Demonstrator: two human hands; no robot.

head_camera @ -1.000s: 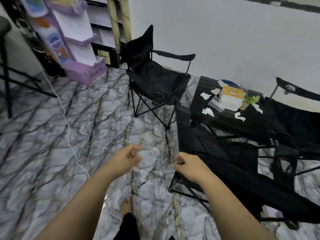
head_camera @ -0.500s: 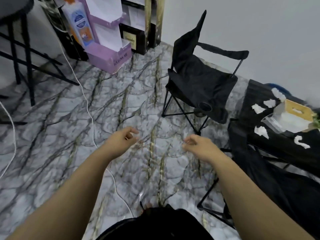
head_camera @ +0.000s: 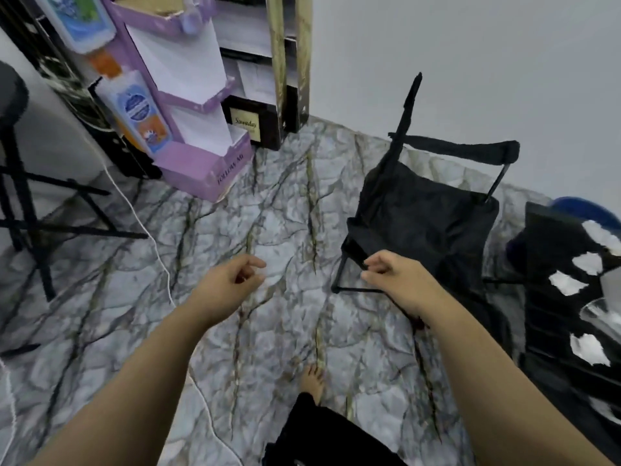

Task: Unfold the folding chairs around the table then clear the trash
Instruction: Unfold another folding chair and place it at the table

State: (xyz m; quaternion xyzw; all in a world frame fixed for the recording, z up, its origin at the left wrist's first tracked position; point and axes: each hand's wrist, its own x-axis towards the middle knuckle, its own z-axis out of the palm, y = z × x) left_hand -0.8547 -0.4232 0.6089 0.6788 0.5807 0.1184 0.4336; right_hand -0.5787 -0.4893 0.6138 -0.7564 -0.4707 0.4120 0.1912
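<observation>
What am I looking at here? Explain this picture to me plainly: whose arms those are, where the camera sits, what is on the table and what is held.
There is no machine. A person wears a camera on the head, looking forward and down, so the two bare arms are their own. The left hand and right hand are loosely curled and hold nothing. Ahead on the marble floor stands an unfolded black folding chair. At the right edge is a dark table with torn white paper scraps on it and a clear plastic piece, partly cut off. A purple display stand and a white cable are on the left. The person's bare foot shows below.
</observation>
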